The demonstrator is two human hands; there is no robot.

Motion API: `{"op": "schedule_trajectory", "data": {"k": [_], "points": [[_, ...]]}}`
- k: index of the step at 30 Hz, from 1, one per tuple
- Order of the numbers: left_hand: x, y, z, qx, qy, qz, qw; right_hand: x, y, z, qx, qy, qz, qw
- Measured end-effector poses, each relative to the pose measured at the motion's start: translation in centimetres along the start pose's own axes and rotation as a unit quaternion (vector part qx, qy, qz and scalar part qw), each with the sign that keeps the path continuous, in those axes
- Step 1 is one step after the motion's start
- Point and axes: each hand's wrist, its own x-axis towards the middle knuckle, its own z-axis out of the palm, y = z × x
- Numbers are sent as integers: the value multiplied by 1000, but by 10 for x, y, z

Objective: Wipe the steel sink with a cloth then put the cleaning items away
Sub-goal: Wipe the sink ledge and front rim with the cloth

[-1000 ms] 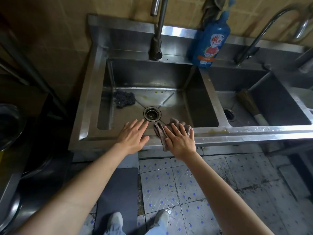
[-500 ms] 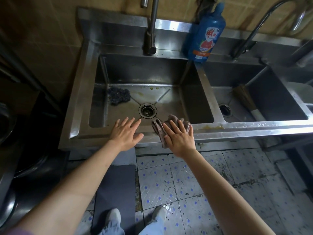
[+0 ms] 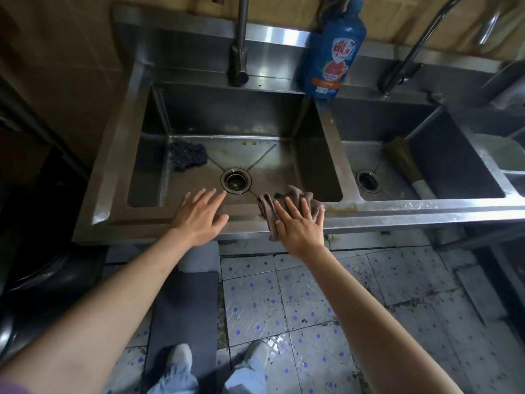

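- The right hand (image 3: 299,223) lies flat with straight, spread fingers on the cloth (image 3: 287,204), pressing it onto the front rim of the sink (image 3: 142,220), just right of the drain (image 3: 236,180), as it did a second ago.
- The left hand (image 3: 199,216) rests flat on the same rim, just left of the drain, fingers spread and holding nothing; it has barely shifted.
- A dark scrubber (image 3: 188,155) lies in the basin, left of and behind the drain.
- A blue bottle (image 3: 332,49) stands behind the drain, to the right.
- The brush (image 3: 403,163) right of the drain seems to lean in the next basin.

Nothing moved — hands, cloth unchanged.
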Motion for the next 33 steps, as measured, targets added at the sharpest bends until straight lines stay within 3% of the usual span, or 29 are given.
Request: {"op": "schedule_trajectory", "data": {"k": [10, 22, 26, 33], "points": [[28, 70, 4, -8, -6, -6, 1000, -4, 39, -1, -9, 6, -51, 999], [29, 74, 10, 14, -36, -42, 998, -4, 91, -2, -19, 6, -43, 999], [29, 73, 9, 25, -42, -39, 998, -4, 79, -1, 9, 5, -15, 1000], [32, 78, 9, 26, -35, -28, 999, -8, 90, -3, -16, 8, -44, 999]]}}
